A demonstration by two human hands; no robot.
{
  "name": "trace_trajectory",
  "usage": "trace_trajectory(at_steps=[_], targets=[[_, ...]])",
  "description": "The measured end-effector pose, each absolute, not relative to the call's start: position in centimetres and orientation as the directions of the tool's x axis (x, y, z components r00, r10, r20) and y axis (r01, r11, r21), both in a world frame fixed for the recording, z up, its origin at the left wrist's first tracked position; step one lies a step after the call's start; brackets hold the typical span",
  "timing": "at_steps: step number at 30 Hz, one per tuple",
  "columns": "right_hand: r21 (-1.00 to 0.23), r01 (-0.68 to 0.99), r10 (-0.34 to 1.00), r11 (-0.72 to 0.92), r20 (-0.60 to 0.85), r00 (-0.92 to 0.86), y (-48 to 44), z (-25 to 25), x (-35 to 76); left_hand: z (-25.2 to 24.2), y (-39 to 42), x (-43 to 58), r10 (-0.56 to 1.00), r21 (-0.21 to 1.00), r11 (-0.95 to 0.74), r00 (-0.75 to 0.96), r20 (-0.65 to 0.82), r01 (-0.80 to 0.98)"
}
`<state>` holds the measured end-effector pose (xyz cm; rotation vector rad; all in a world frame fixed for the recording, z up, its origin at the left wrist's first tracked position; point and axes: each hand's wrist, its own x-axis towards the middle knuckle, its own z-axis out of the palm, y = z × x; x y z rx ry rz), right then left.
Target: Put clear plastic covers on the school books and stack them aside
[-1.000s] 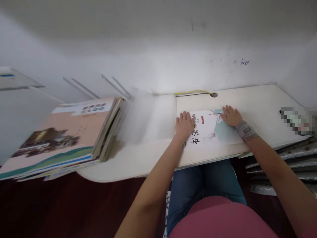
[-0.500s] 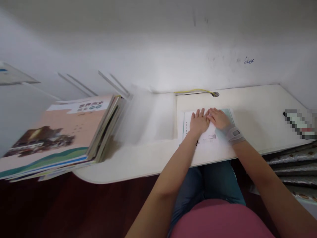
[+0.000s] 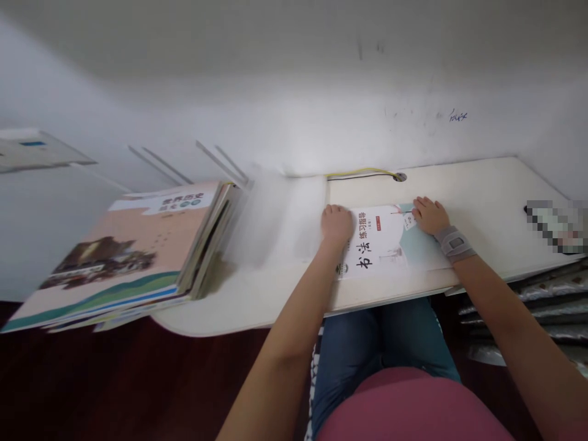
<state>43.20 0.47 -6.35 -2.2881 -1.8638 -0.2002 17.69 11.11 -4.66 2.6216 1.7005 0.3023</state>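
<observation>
A workbook with a white and pale green cover lies closed on the white desk, its lettering turned sideways. At its left edge rests my left hand, palm down, its fingers slightly bent. My right hand lies on the cover's upper right part with the fingers stretched out; a grey band with a small square circles that wrist. Neither hand has anything lifted. Just left of my left hand are clear plastic sheets, blurred and partly see-through.
A thick pile of books, a history textbook on top, stands at the desk's left end. A yellow cable runs along the wall to a round hole. A pixelated phone-like object lies far right. Silvery packed items sit below the desk edge.
From the middle of the cover, my hands have slid apart, the left to the left edge and the right to the right side. More of the printed cover now shows.
</observation>
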Motion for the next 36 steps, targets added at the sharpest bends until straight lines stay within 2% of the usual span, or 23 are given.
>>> trace_trajectory(at_steps=[2, 5, 12, 17, 21, 26, 29, 32, 36], targets=[[-0.003, 0.978, 0.945, -0.207, 0.259, 0.201, 0.5, -6.2, 42.8, -4.4, 11.3, 17.4, 0.924, 0.158, -0.366, 0.338, 0.180, 0.917], [0.048, 0.980, 0.943, -0.193, 0.286, 0.172, 0.7, -6.0, 42.2, -4.3, 11.3, 16.8, 0.947, 0.322, -0.310, 0.261, 0.186, 0.895], [0.017, 0.995, 0.960, -0.097, 0.267, 0.089, 1.2, -6.3, 42.3, -4.4, 12.4, 16.0, 0.982, 0.606, -0.182, 0.114, 0.149, 0.774], [-0.024, 0.999, 0.961, -0.037, 0.272, 0.043, 1.3, -6.0, 42.6, -3.7, 13.3, 16.1, 0.991, 0.791, -0.132, 0.084, 0.103, 0.597], [-0.057, 0.998, 0.960, 0.022, 0.278, -0.006, 1.8, -5.4, 43.2, -2.7, 13.1, 16.1, 0.986, 0.961, -0.119, 0.141, 0.085, 0.251], [-0.106, 0.989, 0.952, 0.106, 0.297, -0.070, 2.2, -4.3, 44.4, -2.2, 12.0, 16.1, 0.991, 0.999, -0.039, 0.129, 0.043, -0.032], [-0.185, 0.968, 0.955, 0.168, 0.273, -0.114, 1.8, -3.2, 45.4, -2.2, 11.6, 16.1, 0.994, 0.991, -0.052, 0.093, 0.064, -0.124], [-0.318, 0.933, 0.971, 0.169, 0.215, -0.103, 1.2, -1.7, 46.8, -2.3, 11.4, 15.7, 0.993, 0.994, -0.094, 0.061, 0.097, -0.054], [-0.582, 0.812, 0.979, 0.049, 0.189, 0.076, 0.4, -0.1, 48.8, -2.2, 11.6, 15.1, 0.996, 0.991, -0.084, -0.009, 0.086, 0.102]])
